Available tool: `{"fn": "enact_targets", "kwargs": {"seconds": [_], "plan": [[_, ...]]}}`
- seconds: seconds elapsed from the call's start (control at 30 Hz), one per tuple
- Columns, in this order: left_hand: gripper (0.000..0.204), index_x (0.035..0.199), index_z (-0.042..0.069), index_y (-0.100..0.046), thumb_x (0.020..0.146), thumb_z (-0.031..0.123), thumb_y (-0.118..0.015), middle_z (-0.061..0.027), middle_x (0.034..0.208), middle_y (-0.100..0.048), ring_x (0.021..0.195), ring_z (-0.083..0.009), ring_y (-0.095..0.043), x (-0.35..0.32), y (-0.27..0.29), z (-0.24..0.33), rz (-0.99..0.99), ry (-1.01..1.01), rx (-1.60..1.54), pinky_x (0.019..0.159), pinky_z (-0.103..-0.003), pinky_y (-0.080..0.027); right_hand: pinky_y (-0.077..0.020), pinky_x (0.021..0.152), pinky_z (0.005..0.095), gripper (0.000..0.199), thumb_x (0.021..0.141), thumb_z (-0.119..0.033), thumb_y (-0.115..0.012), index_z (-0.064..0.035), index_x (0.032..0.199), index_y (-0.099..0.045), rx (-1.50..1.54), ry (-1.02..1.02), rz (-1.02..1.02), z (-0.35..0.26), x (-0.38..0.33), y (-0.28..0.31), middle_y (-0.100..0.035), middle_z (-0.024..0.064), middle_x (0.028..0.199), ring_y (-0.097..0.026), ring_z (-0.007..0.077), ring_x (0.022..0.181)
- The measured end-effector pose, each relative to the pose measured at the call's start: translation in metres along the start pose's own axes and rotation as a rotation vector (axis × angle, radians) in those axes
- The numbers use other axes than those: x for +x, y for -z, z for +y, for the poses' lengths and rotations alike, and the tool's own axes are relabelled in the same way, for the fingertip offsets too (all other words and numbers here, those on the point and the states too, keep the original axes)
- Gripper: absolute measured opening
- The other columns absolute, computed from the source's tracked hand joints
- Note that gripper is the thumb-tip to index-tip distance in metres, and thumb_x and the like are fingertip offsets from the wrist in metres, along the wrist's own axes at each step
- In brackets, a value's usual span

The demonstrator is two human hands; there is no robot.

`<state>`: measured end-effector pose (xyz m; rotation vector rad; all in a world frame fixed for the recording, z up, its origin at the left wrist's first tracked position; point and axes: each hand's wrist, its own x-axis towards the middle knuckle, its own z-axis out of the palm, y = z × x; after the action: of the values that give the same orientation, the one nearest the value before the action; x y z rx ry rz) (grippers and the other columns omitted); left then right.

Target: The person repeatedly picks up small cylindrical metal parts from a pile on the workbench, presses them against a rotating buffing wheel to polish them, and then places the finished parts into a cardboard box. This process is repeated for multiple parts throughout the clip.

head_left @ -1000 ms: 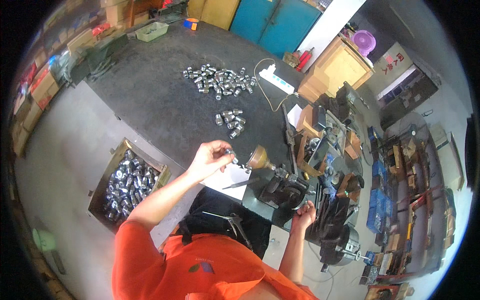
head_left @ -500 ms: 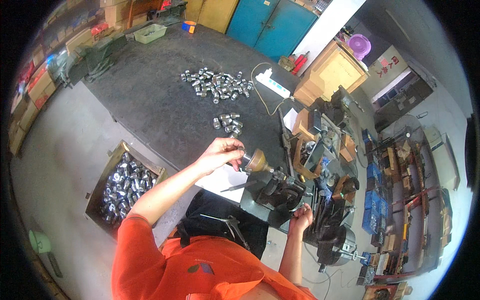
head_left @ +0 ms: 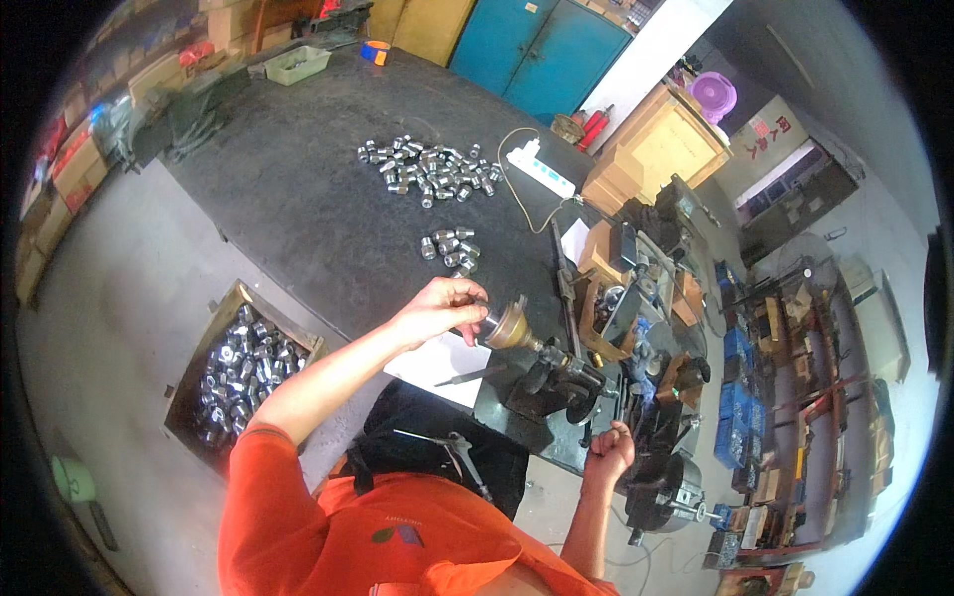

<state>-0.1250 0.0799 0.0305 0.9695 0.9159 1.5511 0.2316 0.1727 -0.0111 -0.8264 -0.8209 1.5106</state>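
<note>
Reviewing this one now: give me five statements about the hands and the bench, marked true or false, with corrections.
1. The left hand is at the amber cone-shaped cup. True.
2. The right hand rests on the white power strip. False: it is near the dark metal machine.
3. Shiny silver metal fittings lie in two groups on the black tabletop. True.
4. The open wooden crate holds folded cloths. False: it holds many shiny metal fittings.
5. A dark slender tool lies across a white paper sheet. True.
</note>
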Motion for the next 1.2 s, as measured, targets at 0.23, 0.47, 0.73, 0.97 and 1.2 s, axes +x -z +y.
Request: {"fn": "enact_targets", "kwargs": {"seconds": [0.23, 0.47, 0.73, 0.97, 1.2], "plan": [[0.020, 0.095, -0.004, -0.051, 0.080, 0.010, -0.055, -0.0068, 0.069, -0.055, 0.053, -0.0125, -0.055, 0.001, 0.000, -0.006, 0.044, -0.009, 0.042, 0.051, -0.024, -0.047, -0.0174, 0.035, 0.0195, 0.019, 0.078, -0.019, -0.043, -0.0014, 0.080, -0.050, 0.056, 0.071, -0.177, -0.035, 0.033, -0.029, -0.024, -0.0058, 0.049, -0.021, 0.0050, 0.039], [0.021, 0.094, -0.003, -0.052, 0.081, 0.013, -0.054, -0.0040, 0.065, -0.054, 0.051, -0.0099, -0.054, -0.002, -0.007, -0.005, 0.079, -0.012, 0.044, 0.047, -0.021, -0.046, -0.0183, 0.036, 0.0194, 0.021, 0.080, -0.016, -0.040, 0.0013, 0.083, -0.052, 0.094, 0.054, -0.031, -0.012, 0.109, -0.046, -0.026, -0.0048, 0.051, -0.023, 0.0057, 0.042], [0.020, 0.093, -0.004, -0.053, 0.080, 0.011, -0.053, -0.0041, 0.065, -0.054, 0.052, -0.0087, -0.053, 0.002, -0.009, -0.010, 0.092, 0.014, 0.024, 0.046, -0.020, -0.045, -0.0240, 0.039, 0.0200, 0.023, 0.082, -0.022, -0.040, -0.0018, 0.081, -0.052, -0.214, -0.035, 0.290, 0.045, 0.079, -0.027, -0.035, -0.0045, 0.053, -0.030, 0.0083, 0.043], [0.019, 0.094, -0.004, -0.052, 0.079, 0.008, -0.052, -0.0045, 0.067, -0.054, 0.052, -0.0087, -0.053, 0.004, -0.012, -0.008, 0.098, 0.007, 0.063, 0.046, -0.021, -0.045, -0.0156, 0.036, 0.0215, 0.018, 0.078, -0.019, -0.046, -0.0022, 0.081, -0.051, 0.073, -0.153, 0.078, 0.028, 0.028, 0.014, -0.029, -0.0039, 0.050, -0.022, 0.0067, 0.041], [0.021, 0.094, -0.005, -0.052, 0.077, 0.009, -0.053, -0.0051, 0.065, -0.054, 0.052, -0.0099, -0.053, 0.003, -0.015, -0.004, 0.114, 0.035, 0.078, 0.046, -0.022, -0.045, -0.0159, 0.035, 0.0196, 0.017, 0.077, -0.015, -0.042, -0.0008, 0.081, -0.050, 0.157, -0.081, -0.012, 0.000, 0.009, 0.000, -0.028, -0.0043, 0.050, -0.021, 0.0051, 0.041]]}}
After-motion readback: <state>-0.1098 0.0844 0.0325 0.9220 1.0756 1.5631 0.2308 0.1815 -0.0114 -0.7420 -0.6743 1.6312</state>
